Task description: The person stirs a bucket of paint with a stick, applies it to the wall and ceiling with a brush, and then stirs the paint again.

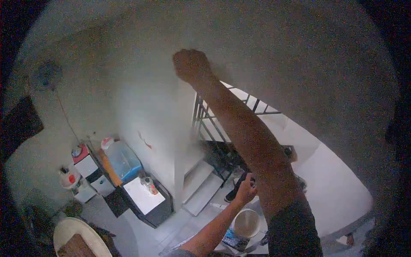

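My right arm reaches up across the view, and my right hand is a closed fist against the pale wall, near its corner edge. Whatever the fist holds is hidden by the fingers. Lower down, my left hand has its fingers closed beside a dark elongated thing; I cannot tell if the hand grips it. Just below that hand stands a bucket with greyish-brown contents and a printed blue and white side.
Stairs with a dark metal railing rise behind my arm. To the left are a white-topped dark cabinet with a clear bottle, a blue container and small drawers. A round cream-rimmed object is at lower left, a wall fan above.
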{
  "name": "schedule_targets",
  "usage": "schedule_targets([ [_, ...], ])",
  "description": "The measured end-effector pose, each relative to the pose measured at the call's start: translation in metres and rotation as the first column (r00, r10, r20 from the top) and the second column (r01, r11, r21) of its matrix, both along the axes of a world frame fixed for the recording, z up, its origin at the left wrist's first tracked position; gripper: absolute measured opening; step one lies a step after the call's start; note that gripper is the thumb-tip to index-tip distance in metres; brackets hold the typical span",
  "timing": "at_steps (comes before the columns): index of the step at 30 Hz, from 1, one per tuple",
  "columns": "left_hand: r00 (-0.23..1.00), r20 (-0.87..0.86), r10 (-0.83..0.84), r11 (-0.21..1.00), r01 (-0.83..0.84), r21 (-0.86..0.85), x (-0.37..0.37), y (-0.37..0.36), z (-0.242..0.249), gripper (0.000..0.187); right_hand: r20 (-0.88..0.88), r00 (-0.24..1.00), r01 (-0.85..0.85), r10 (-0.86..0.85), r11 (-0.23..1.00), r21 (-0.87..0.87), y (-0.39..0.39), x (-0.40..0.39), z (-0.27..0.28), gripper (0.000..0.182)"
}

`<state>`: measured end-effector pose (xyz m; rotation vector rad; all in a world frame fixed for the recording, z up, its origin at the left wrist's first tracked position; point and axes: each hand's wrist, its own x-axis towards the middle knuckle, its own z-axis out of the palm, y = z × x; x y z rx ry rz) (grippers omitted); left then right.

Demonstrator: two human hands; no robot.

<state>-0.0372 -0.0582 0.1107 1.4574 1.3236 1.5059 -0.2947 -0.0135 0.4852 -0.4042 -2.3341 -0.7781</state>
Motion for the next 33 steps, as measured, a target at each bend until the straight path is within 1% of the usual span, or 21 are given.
schedule_targets([
  [2, 0.996, -0.075, 0.051, 0.996, -0.056, -0.067, 0.002, -0.001, -0.001, 0.064, -0.009, 0.999, 0.038, -0.038, 0.999, -0.004, -0.014, -0.002, -0.010, 0.018],
  [4, 0.984, -0.155, 0.085, 0.985, -0.106, -0.135, 0.011, 0.006, -0.012, 0.065, 0.022, 0.932, 0.348, -0.361, 0.878, -0.327, -0.036, -0.017, -0.024, 0.013],
  [5, 0.970, -0.211, 0.118, 0.986, -0.139, -0.092, 0.018, 0.014, -0.032, 0.064, -0.086, 0.927, 0.340, -0.364, 0.916, -0.212, -0.027, -0.031, -0.041, 0.011],
  [6, 0.953, -0.264, 0.151, 0.985, -0.169, -0.044, 0.017, 0.011, -0.029, 0.063, -0.088, 0.926, 0.342, -0.367, 0.915, -0.214, -0.029, -0.032, -0.037, 0.011],
  [8, 0.962, -0.249, 0.116, 0.990, -0.133, -0.053, 0.014, 0.005, -0.020, 0.063, -0.005, 0.995, 0.093, -0.095, 0.984, -0.149, -0.033, -0.033, -0.027, 0.013],
  [9, 0.968, -0.235, 0.085, 0.993, -0.101, -0.059, 0.011, 0.002, -0.009, 0.064, -0.002, 0.996, 0.093, -0.094, 0.985, -0.144, -0.031, -0.028, -0.022, 0.013],
  [10, 0.968, -0.234, 0.085, 0.993, -0.101, -0.057, 0.015, 0.010, -0.021, 0.064, 0.071, 0.995, 0.067, -0.065, 0.997, -0.032, -0.025, -0.018, -0.016, 0.012],
  [12, 0.996, -0.071, 0.053, 0.980, -0.038, 0.196, 0.025, 0.029, -0.049, 0.065, 0.149, 0.988, 0.036, -0.047, 0.996, 0.077, -0.014, 0.006, -0.010, 0.011],
  [13, 0.996, -0.069, 0.049, 0.980, -0.035, 0.196, 0.021, 0.020, -0.035, 0.065, 0.080, 0.995, 0.058, -0.065, 0.995, 0.080, -0.011, 0.018, -0.009, 0.011],
  [15, 0.998, 0.058, -0.007, 1.000, 0.008, -0.024, 0.012, 0.006, -0.008, 0.067, 0.027, 0.991, 0.135, -0.134, 0.991, -0.008, -0.021, 0.020, -0.015, 0.011],
  [18, 0.996, 0.088, 0.005, 0.998, -0.010, 0.061, 0.015, 0.013, -0.021, 0.068, 0.012, 0.985, 0.171, -0.170, 0.981, -0.097, -0.042, 0.010, -0.017, 0.012],
  [20, 0.998, 0.061, 0.008, 1.000, -0.009, 0.019, 0.017, 0.016, -0.027, 0.068, 0.010, 0.994, 0.108, -0.108, 0.994, -0.019, -0.049, 0.015, -0.005, 0.012],
  [22, 0.999, 0.036, 0.018, 1.000, -0.018, -0.016, 0.015, 0.017, -0.021, 0.067, 0.076, 0.990, -0.133, 0.118, 0.962, 0.237, -0.022, 0.010, 0.009, 0.017],
  [23, 0.998, 0.053, 0.021, 0.999, -0.020, -0.026, 0.015, 0.014, -0.017, 0.067, -0.056, 0.990, -0.126, 0.131, 0.988, 0.084, -0.013, 0.016, 0.016, 0.022],
  [24, 0.997, 0.070, 0.023, 0.999, -0.020, -0.037, 0.014, 0.011, -0.014, 0.066, -0.057, 0.990, -0.125, 0.130, 0.989, 0.084, -0.005, 0.026, 0.017, 0.022],
  [26, 0.998, 0.053, 0.036, 0.999, -0.035, -0.004, 0.016, 0.016, -0.024, 0.065, -0.127, 0.990, 0.049, -0.055, 0.997, -0.054, 0.001, 0.046, 0.019, 0.027],
  [27, 0.998, 0.041, 0.053, 0.998, -0.054, 0.027, 0.019, 0.017, -0.029, 0.063, -0.040, 0.997, 0.066, -0.070, 0.993, -0.098, 0.000, 0.051, 0.010, 0.029],
  [28, 0.998, 0.044, 0.052, 0.998, -0.053, 0.028, 0.019, 0.017, -0.029, 0.063, -0.037, 0.997, 0.067, -0.071, 0.993, -0.097, -0.007, 0.053, 0.006, 0.029],
  [30, 0.998, 0.045, 0.044, 0.998, -0.045, 0.033, 0.018, 0.016, -0.026, 0.063, 0.226, 0.963, 0.178, -0.149, 0.978, -0.112, -0.029, 0.049, 0.001, 0.031],
  [32, 0.998, 0.055, 0.033, 0.999, -0.033, 0.006, 0.012, 0.007, -0.011, 0.062, 0.146, 0.980, 0.150, -0.136, 0.984, -0.097, -0.037, 0.045, 0.012, 0.031],
  [33, 0.997, 0.075, 0.018, 1.000, -0.016, -0.017, 0.011, 0.004, -0.006, 0.061, 0.018, 0.995, 0.097, -0.096, 0.992, -0.083, -0.038, 0.044, 0.029, 0.032],
])
